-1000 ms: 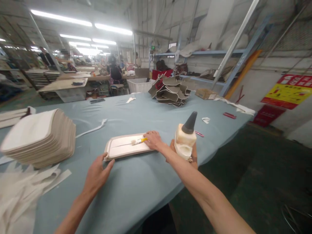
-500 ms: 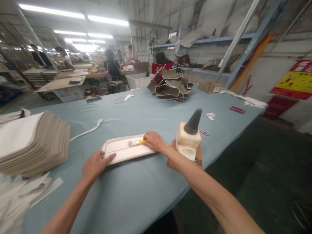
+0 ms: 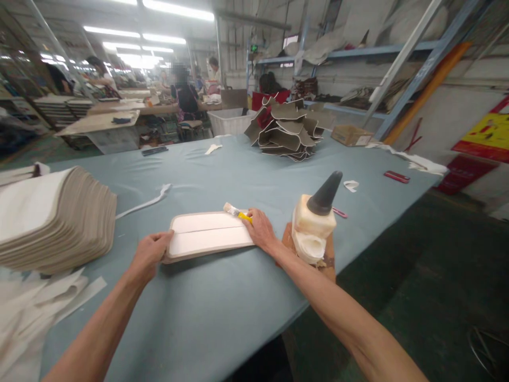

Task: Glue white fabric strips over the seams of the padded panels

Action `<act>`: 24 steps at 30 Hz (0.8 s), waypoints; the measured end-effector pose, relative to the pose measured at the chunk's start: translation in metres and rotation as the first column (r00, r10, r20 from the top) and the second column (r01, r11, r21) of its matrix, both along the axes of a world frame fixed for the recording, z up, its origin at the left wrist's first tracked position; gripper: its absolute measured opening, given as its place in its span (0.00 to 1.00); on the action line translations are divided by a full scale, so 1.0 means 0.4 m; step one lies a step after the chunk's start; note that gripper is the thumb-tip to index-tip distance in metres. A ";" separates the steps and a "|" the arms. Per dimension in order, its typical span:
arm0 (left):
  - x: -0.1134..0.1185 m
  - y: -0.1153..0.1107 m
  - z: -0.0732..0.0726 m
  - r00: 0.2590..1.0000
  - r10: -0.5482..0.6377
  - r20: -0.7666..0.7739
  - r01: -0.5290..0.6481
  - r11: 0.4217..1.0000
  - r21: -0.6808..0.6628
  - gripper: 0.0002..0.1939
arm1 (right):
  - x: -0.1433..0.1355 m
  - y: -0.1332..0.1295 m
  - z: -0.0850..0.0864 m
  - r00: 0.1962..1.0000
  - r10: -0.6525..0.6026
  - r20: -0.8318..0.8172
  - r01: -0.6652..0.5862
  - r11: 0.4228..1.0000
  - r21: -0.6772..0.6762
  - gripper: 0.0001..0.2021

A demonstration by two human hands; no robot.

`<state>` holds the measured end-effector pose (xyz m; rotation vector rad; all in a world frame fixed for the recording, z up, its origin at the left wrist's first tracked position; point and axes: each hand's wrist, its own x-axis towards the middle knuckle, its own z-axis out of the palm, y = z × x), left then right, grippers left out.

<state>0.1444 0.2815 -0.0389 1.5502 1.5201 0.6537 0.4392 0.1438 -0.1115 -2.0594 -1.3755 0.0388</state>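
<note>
A long white panel point(image 3: 210, 233) with rounded corners, a beige edge and a line along its length lies in front of me, its near edge slightly off the blue-grey table cover point(image 3: 207, 313). My left hand point(image 3: 153, 252) pinches its left end. At the right end, my right hand point(image 3: 260, 228) holds a brush point(image 3: 238, 213) by its yellow handle, bristles pointing up and left over the far edge. The fingers of that hand also rest at the panel's end. Just right of it, a cream bottle point(image 3: 312, 228) with a dark cone top stands on a brown piece.
Stacked beige panels point(image 3: 59, 217) and white fabric strips point(image 3: 40, 318) lie at the left. Farther back are a heap of folded grey-brown pieces point(image 3: 288, 130) and a cardboard box point(image 3: 350, 135). A red phone-like object point(image 3: 396, 176) lies at the right. People sit in the background.
The brush has swung from lying over the panel's middle to pointing up beyond its far edge. My left thumb has moved off the panel's top to its left end.
</note>
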 end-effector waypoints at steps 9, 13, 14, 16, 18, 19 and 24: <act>0.045 -0.075 0.094 0.865 0.095 0.493 0.073 0.948 -0.311 0.10 | -0.010 -0.016 0.019 0.992 -0.062 -0.111 0.066 0.997 0.032 0.10; 0.062 -0.137 0.118 0.800 0.155 0.579 0.087 0.926 -0.368 0.16 | -0.011 -0.035 0.067 0.984 -0.113 -0.138 0.124 0.990 0.071 0.10; 0.058 -0.159 0.125 0.785 0.165 0.597 0.091 0.923 -0.374 0.18 | -0.011 -0.046 0.085 0.981 -0.133 -0.143 0.147 0.985 0.091 0.10; 0.030 -0.213 0.137 0.758 0.182 0.626 0.100 0.917 -0.387 0.21 | -0.016 -0.079 0.124 0.973 -0.177 -0.146 0.196 0.972 0.128 0.12; -0.028 -0.278 0.135 0.743 0.210 0.636 0.089 0.910 -0.405 0.23 | -0.033 -0.129 0.159 0.967 -0.187 -0.172 0.219 0.957 0.192 0.14; -0.066 -0.314 0.127 0.741 0.236 0.629 0.066 0.907 -0.417 0.24 | -0.049 -0.158 0.173 0.964 -0.161 -0.212 0.212 0.946 0.244 0.15; -0.281 -0.469 0.032 0.803 0.390 0.452 -0.133 0.855 -0.502 0.23 | -0.186 -0.316 0.192 0.815 0.162 -0.556 0.091 0.912 0.400 0.16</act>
